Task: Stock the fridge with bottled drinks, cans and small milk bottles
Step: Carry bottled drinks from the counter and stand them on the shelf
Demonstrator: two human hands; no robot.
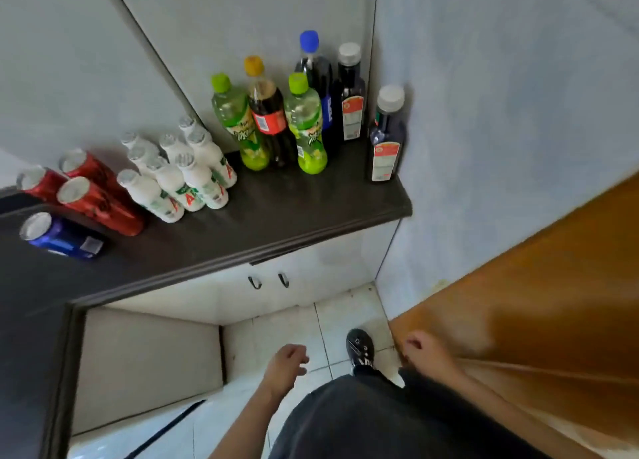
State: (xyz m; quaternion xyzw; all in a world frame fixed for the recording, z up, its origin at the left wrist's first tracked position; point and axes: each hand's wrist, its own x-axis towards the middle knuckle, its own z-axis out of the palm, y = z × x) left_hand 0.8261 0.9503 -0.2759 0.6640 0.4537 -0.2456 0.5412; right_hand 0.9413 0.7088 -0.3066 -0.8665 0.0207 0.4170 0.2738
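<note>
head camera, steep downward view, countertop (283, 213) near

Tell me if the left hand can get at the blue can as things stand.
Probably yes. The left hand is empty, low before the counter; the blue can stands nearest the front edge with nothing in front of it. The hand would need to rise.

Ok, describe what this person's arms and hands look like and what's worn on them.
No sleeves show: both arms are bare to the frame edge. The left hand and right hand wear no gloves, and no watch, ring or bracelet shows. Below are dark trousers and a black shoe.
</note>
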